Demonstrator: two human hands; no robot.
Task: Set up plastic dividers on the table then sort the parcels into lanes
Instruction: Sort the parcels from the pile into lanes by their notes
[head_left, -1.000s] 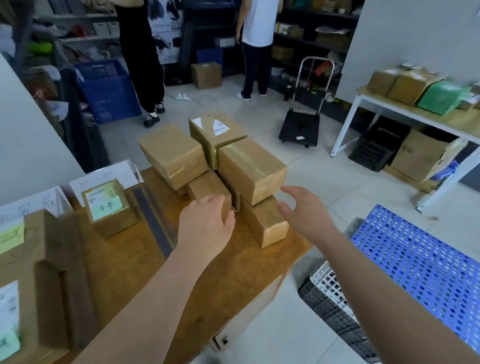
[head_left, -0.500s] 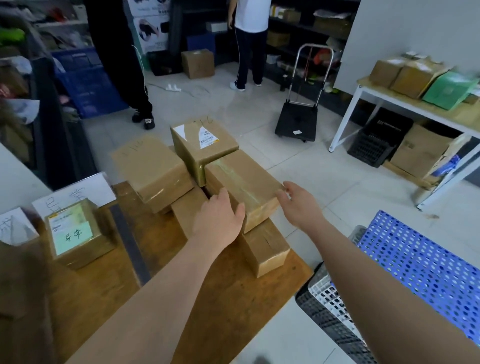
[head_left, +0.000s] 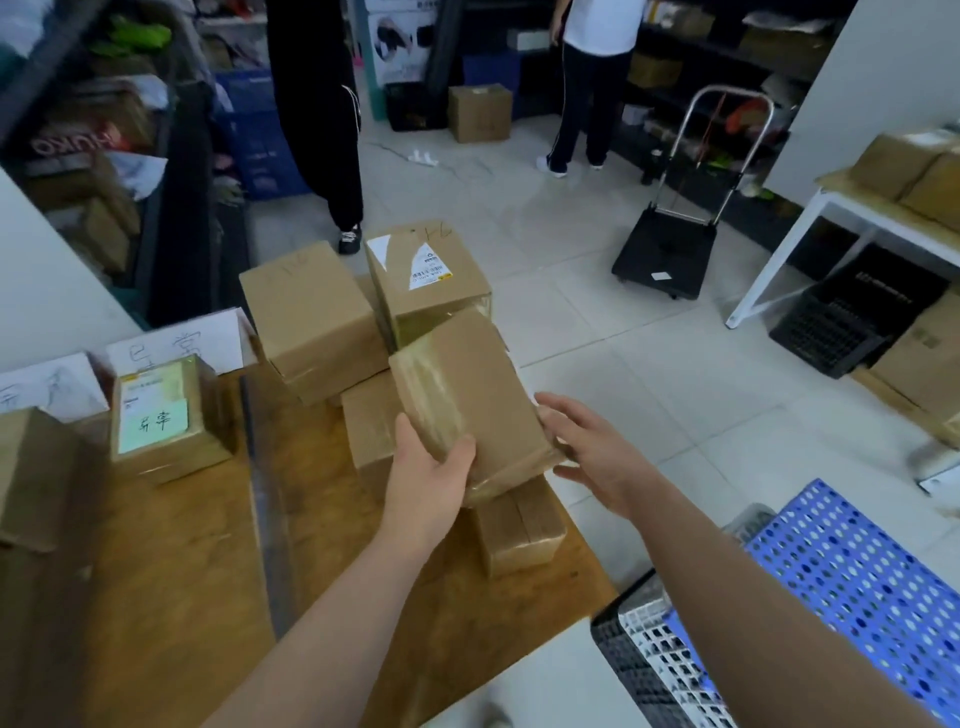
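A brown taped parcel is tilted up above the pile at the table's far right corner. My left hand grips its near left edge, thumb on top. My right hand presses its right side with fingers spread. Under it lie two small parcels. Behind stand a plain parcel and a labelled parcel. A clear plastic divider stands upright along the wooden table. Left of it sits a parcel with a green note.
White paper lane signs stand at the table's back edge. More boxes lie at far left. Blue and grey perforated crates sit at lower right. Two people stand on the tiled floor beyond, near a hand trolley.
Both hands reached the top parcel of the pile, closed on its sides, and lifted and tilted it toward me. The camera moved closer to the pile.
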